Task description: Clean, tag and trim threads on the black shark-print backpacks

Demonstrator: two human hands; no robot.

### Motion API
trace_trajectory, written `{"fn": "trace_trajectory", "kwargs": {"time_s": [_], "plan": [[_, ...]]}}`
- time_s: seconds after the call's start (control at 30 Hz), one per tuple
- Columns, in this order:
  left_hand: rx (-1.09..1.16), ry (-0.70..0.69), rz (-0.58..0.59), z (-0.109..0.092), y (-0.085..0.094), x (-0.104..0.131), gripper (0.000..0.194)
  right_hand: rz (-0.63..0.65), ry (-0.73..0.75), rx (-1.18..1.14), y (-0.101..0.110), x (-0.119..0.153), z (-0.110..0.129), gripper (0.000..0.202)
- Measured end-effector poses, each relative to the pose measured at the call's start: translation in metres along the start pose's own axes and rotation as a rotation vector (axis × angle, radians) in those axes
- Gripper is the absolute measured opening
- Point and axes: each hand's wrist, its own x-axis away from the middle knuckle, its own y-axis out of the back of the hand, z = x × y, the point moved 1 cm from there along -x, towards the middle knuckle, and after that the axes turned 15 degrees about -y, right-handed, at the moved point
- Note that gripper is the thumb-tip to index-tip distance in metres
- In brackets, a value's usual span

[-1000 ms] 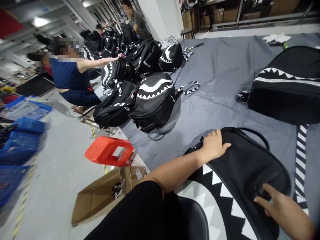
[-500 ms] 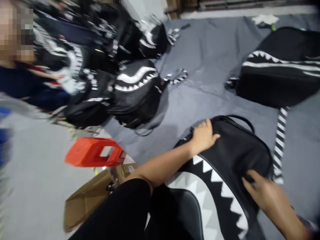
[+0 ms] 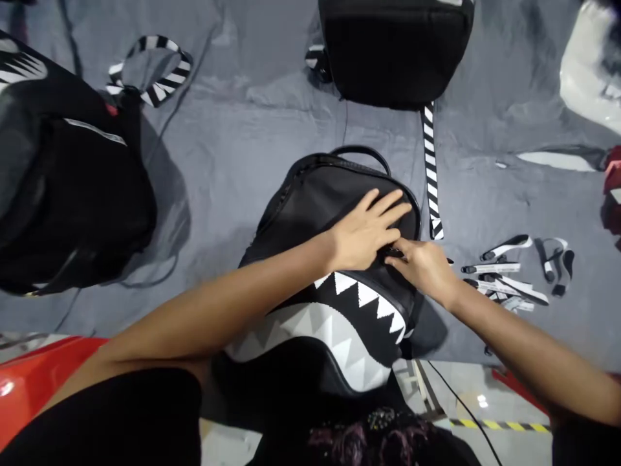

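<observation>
A black backpack [image 3: 330, 200] with a white shark-tooth print lies in front of me, its top handle pointing away. My left hand [image 3: 366, 230] rests on the backpack's front, flat with fingers spread. Close against its fingertips, my right hand [image 3: 422, 265] pinches a small dark piece at the bag's front panel. Whether that piece is a zipper pull or a fold of fabric, I cannot tell. Just right of the bag lies a black-and-white striped strap [image 3: 431, 175].
A second black bag [image 3: 398, 52] stands at the far edge, another black backpack [image 3: 72, 188] at left by a striped strap loop [image 3: 150, 71]. Several short white-and-black straps [image 3: 504, 278] lie at right on the grey cloth [image 3: 242, 129]. A red plastic piece [image 3: 43, 375] shows at lower left.
My view has swung to the right and down. My left hand has slid from the bag's left edge onto its front, beside my right hand, which still pinches at the bag.
</observation>
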Motion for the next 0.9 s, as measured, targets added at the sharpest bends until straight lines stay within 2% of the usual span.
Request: {"fn": "trace_trajectory", "kwargs": {"time_s": [0.07, 0.17, 0.27, 0.4, 0.57, 0.67, 0.8, 0.9], "plan": [[0.028, -0.004, -0.009, 0.004, -0.002, 0.006, 0.034, 0.005, -0.019, -0.025, -0.001, -0.002, 0.002, 0.013], [0.089, -0.020, -0.096, 0.005, -0.005, 0.012, 0.031, -0.006, -0.022, -0.069, -0.002, -0.003, 0.002, 0.014], [0.112, 0.051, -0.145, 0.005, -0.007, 0.010, 0.025, -0.065, -0.023, -0.117, -0.001, -0.001, -0.001, 0.014], [0.148, 0.139, -0.119, 0.003, -0.005, 0.004, 0.019, -0.163, -0.071, -0.185, -0.006, 0.000, -0.008, 0.018], [0.169, 0.140, -0.100, -0.001, -0.009, 0.008, 0.017, -0.182, -0.124, -0.198, -0.011, -0.005, -0.006, 0.017], [0.156, 0.130, -0.139, -0.004, -0.017, 0.016, 0.017, -0.076, -0.161, -0.135, -0.002, -0.007, -0.004, 0.016], [0.119, 0.106, -0.192, -0.007, -0.029, 0.029, 0.018, 0.169, -0.113, -0.208, 0.022, -0.004, -0.010, 0.031], [0.096, 0.082, -0.214, -0.008, -0.030, 0.033, 0.018, 0.328, -0.094, -0.279, 0.038, -0.004, -0.015, 0.023]]}}
